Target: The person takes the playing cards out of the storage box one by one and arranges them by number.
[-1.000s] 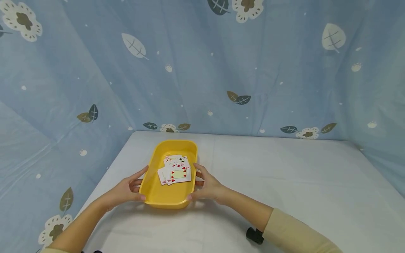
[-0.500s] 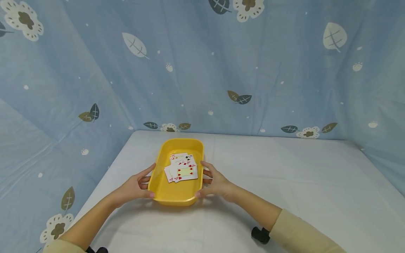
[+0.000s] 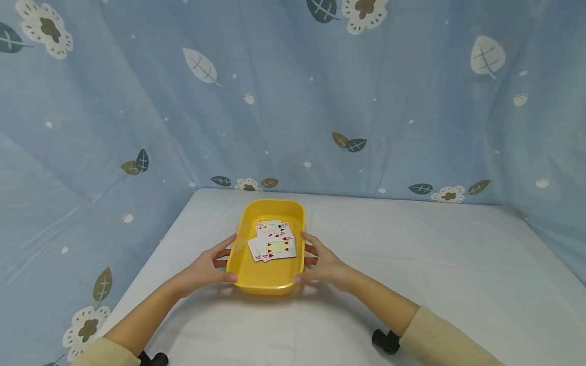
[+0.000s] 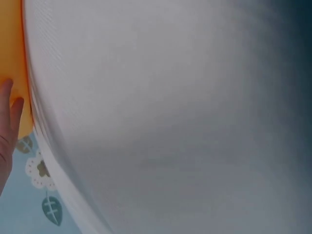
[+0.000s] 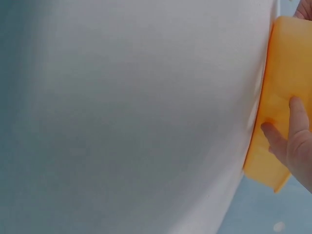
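Observation:
A yellow plastic tray (image 3: 261,277) with rounded corners stands left of centre on the white-covered table. Several playing cards (image 3: 276,244), fours and fives face up, lie overlapping inside it. My left hand (image 3: 208,267) holds the tray's left side, thumb at the near corner and fingers spread along the wall. On the opposite side my right hand (image 3: 327,264) grips it the same way. Fingertips (image 5: 295,105) against the tray's outer wall show in the right wrist view. The left wrist view catches fingers (image 4: 5,102) on the tray wall at its edge.
White cloth (image 3: 412,254) covers the table. Blue curtains (image 3: 293,101) with leaves and flowers hang behind it and along its left side. Small black devices (image 3: 386,341) sit by both wrists, beside the beige sleeves (image 3: 444,340).
Both hands have moved the yellow tray to the right and slightly away, keeping their hold on its sides. The cards have travelled along inside it.

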Motion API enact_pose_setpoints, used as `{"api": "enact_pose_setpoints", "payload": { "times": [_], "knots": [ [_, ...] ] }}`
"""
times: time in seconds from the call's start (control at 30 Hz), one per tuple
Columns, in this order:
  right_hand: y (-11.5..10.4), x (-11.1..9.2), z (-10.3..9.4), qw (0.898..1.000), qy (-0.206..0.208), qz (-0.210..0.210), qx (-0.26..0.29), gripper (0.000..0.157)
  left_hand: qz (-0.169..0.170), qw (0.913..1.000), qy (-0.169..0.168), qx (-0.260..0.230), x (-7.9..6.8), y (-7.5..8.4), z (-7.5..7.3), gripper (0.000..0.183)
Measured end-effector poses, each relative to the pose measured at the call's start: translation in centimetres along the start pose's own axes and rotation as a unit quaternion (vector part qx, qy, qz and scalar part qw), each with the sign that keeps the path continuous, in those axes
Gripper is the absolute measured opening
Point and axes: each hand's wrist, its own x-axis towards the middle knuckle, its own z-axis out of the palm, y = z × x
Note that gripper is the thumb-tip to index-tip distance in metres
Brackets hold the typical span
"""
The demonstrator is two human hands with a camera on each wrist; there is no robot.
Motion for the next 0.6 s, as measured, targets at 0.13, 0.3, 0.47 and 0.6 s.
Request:
{"api": "enact_pose_setpoints", "payload": {
  "times": [0.13,0.3,0.47,0.6],
  "knots": [
    [0.2,-0.1,-0.3,1.0,0.004,-0.002,-0.006,0.104,-0.003,0.9999,-0.008,-0.006,0.3,0.0,0.3,0.089],
    [0.3,-0.5,-0.8,1.0,0.01,0.005,-0.003,0.102,0.006,0.9997,-0.018,-0.018,0.6,0.2,0.6,0.088],
    [0.6,-0.9,-1.4,1.0,0.005,0.01,-0.005,0.103,0.006,0.9994,-0.019,-0.026,0.9,0.6,1.2,0.09],
    [0.6,-1.3,-1.7,1.0,0.001,0.009,0.004,0.103,0.01,0.999,-0.024,-0.037,1.1,0.8,1.6,0.092]
  ]
}}
